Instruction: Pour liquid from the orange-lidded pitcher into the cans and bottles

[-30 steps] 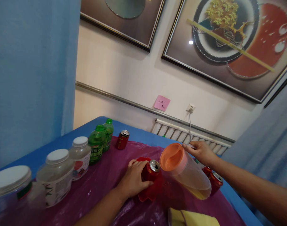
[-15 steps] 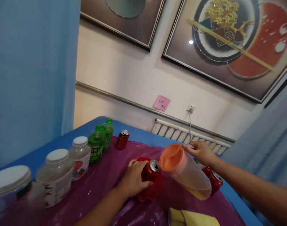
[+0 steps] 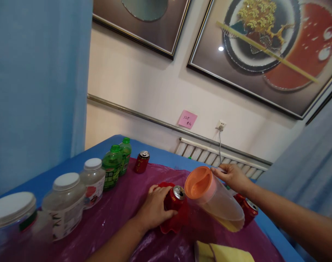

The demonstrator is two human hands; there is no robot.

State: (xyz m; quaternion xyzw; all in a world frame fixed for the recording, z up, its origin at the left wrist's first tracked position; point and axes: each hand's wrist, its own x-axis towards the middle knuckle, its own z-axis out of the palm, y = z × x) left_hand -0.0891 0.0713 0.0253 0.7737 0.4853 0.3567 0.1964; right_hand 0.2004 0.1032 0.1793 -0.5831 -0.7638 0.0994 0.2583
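Note:
My left hand (image 3: 156, 206) is wrapped round a red drink can (image 3: 175, 199) with an opened silver top. The can stands in a red scalloped dish (image 3: 170, 226), partly hidden by the hand. In my right hand (image 3: 232, 177) is the handle of a translucent pitcher (image 3: 223, 207) with an orange lid (image 3: 199, 182). The pitcher is tilted, its lid toward the can and close beside it. Some yellowish liquid seems to lie along its lower side. I cannot tell whether any liquid is flowing out.
Lidded clear jars (image 3: 66, 203) and two green bottles (image 3: 112, 165) line the left side. A red can (image 3: 142, 162) stands at the back, another can (image 3: 250, 211) behind the pitcher. A folded yellow cloth (image 3: 224, 252) lies in front on purple plastic sheeting (image 3: 108, 225).

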